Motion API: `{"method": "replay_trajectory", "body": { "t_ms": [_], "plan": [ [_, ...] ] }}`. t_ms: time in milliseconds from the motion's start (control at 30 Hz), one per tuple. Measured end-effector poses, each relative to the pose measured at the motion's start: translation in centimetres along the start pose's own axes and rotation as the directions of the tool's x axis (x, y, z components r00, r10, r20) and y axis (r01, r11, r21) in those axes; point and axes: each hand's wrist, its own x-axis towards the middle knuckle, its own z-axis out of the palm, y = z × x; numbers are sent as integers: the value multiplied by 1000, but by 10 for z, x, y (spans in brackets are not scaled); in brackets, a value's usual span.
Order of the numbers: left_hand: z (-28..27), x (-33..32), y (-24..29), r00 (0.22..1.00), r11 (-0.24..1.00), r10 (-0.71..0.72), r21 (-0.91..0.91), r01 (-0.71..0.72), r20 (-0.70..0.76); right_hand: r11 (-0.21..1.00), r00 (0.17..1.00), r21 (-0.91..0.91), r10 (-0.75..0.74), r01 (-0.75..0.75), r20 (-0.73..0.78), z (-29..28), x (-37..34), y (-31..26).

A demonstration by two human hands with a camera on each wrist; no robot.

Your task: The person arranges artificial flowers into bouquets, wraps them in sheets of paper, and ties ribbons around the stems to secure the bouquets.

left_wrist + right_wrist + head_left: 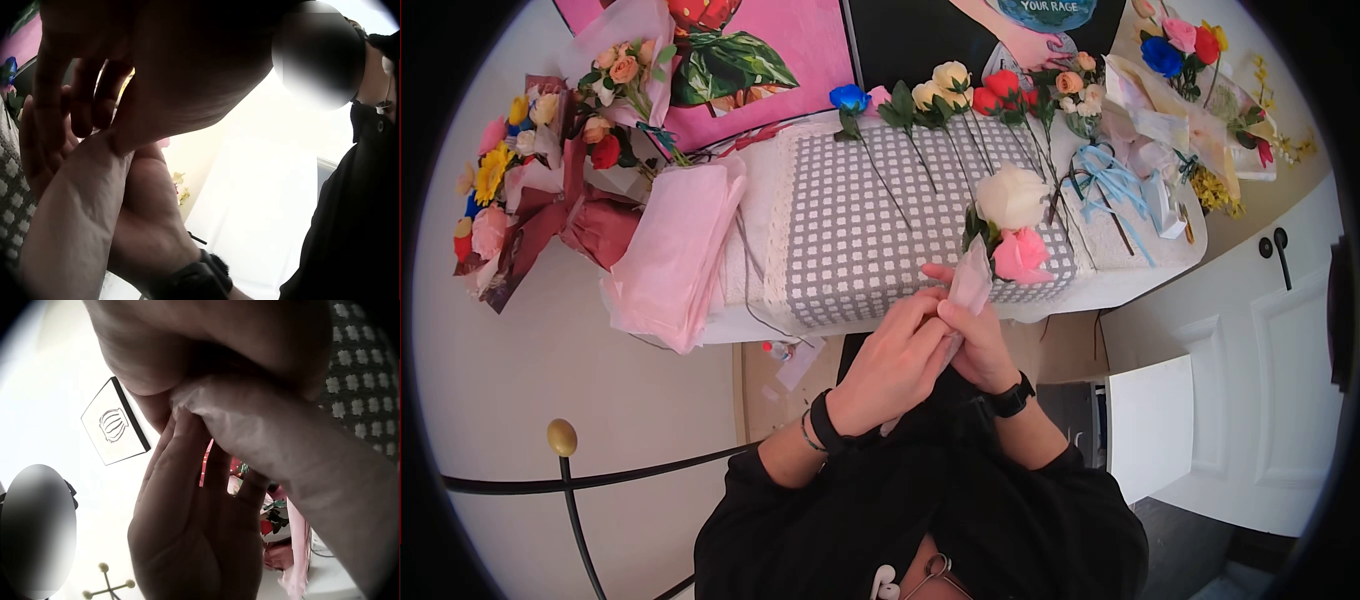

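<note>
A white rose [1012, 197] and a pink rose [1021, 256] with green leaves stand out from the top of a pale pink paper wrap [971, 283], their stems hidden inside. My left hand [887, 352] pinches the edge of the paper. In the left wrist view the wrap [78, 215] looks like a smooth, lightly creased tube below the fingers. From the other side my right hand [980, 348] grips the wrap, its thumb lying along the front. The right wrist view shows the fingertips of both hands meeting at the paper's [269, 434] edge.
Several loose roses, among them a blue rose [849, 97] and red roses [1003, 88], lie along the back of the grey-and-white checked cloth [840, 200]. Folded pink paper [675, 250] lies at left near wrapped bouquets. Light blue ribbon [1112, 175] and scissors [1090, 185] lie at right.
</note>
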Motion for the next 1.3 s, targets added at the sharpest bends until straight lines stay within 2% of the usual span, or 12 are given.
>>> {"method": "replay_trajectory", "body": {
  "t_ms": [233, 300, 333, 400, 467, 533, 667, 733, 767, 1000, 1167, 1300],
  "plan": [
    [5, -5, -8, 998, 998, 47, -38, -46, 35, 978, 990, 157, 136, -138, 24, -16, 4, -3],
    [4, -9, -4, 980, 874, -182, -442, 200, 84, 945, 981, 325, -38, -26, 190, -9, 5, -16],
    [5, -12, -5, 979, 871, -186, -447, 205, 87, 945, 982, 324, -33, -28, 183, -13, 8, -19],
    [9, -20, -9, 880, 583, -398, -668, 462, 261, 954, 896, 290, -189, 71, 403, -21, 16, -24],
    [13, -25, -15, 884, 576, -368, -675, 461, 290, 956, 871, 275, -223, 107, 437, -19, 24, -26],
    [13, -26, -18, 763, 463, -373, -607, 646, 527, 938, 786, 318, -301, 140, 540, -17, 29, -26],
    [10, -21, -15, 798, 731, -437, -353, 584, 415, 975, 871, 107, -224, 197, 438, -10, 25, -30],
    [20, -23, -21, 950, 946, -311, -109, 306, -33, 976, 958, -50, -198, 212, 209, -1, 20, -31],
    [22, -21, -25, 963, 970, -240, -75, 232, -127, 973, 975, -112, -191, 203, 112, 5, 16, -31],
    [23, -20, -23, 952, 926, -302, -251, 281, -51, 980, 982, 56, -189, 190, -26, -1, 21, -22],
    [32, -25, -27, 893, 711, -430, -560, 425, 131, 941, 937, 194, -308, 276, 163, -8, 30, -18],
    [27, -18, -25, 917, 790, -396, -495, 363, 40, 944, 951, 188, -292, 270, 101, 1, 29, -21]
  ]
}}
